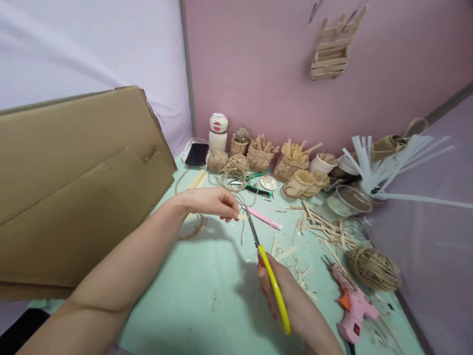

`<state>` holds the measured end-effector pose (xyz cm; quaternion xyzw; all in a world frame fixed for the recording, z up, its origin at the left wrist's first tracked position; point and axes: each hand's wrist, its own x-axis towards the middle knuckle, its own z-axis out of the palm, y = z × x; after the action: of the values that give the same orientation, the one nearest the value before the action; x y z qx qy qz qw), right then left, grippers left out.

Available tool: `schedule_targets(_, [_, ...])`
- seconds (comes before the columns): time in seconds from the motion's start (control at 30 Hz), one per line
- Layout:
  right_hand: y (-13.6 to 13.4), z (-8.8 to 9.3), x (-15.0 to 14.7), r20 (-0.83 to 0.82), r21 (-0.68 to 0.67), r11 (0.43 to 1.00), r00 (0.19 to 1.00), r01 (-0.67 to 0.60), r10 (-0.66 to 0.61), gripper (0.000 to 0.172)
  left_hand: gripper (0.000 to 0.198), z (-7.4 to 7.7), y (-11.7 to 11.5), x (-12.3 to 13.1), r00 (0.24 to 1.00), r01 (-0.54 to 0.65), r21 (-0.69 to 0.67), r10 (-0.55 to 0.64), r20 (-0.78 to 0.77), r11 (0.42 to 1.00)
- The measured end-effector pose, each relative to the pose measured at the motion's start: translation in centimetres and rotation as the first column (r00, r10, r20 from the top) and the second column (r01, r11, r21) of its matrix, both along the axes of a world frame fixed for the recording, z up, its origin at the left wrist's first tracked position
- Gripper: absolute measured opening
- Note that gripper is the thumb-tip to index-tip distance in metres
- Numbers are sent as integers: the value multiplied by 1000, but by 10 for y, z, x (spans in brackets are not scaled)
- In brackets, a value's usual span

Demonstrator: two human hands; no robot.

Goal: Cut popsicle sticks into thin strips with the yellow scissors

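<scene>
My left hand (224,203) is closed, pinching a short pale wooden strip (242,216) that juts out to the right from the fingertips. My right hand (275,286) grips a pair of scissors (271,281) with yellow handles. Their blades point up and away, and the tips meet the free end of the strip; whether they are parted there is too small to tell. Just behind the blades lies a pink utility knife (264,217) on the table. Loose twine (236,170) and green-and-black pliers (257,190) rest beyond my left hand.
A large cardboard sheet (81,187) leans at the left. Small baskets (260,157) of wooden pieces line the back, beside a white bottle (218,140) and a phone (197,154). At right are scattered sticks (325,227), a twine ball (374,268), a pink glue gun (353,308) and a plastic cup (338,204).
</scene>
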<state>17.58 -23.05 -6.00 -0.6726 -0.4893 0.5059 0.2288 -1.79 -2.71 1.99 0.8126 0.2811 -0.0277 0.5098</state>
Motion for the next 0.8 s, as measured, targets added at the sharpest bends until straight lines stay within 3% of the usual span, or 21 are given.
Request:
schedule_targets(0.13, [0,4,-2,-2,-31,999,1000,-14,14,43,19,-1,3,-3,999,4,24,-3,-33,1000])
schedule_targets(0.33, [7,17,-6,51,94,987,991,-128,123,29,19,0,5,-5,998,4,28,-2,-58,1000])
schedule_targets(0.8, [5,21,-6,83,44,990,988,-134,130,28,17,0,6,-8,998,10,-5,-10,-64,1000])
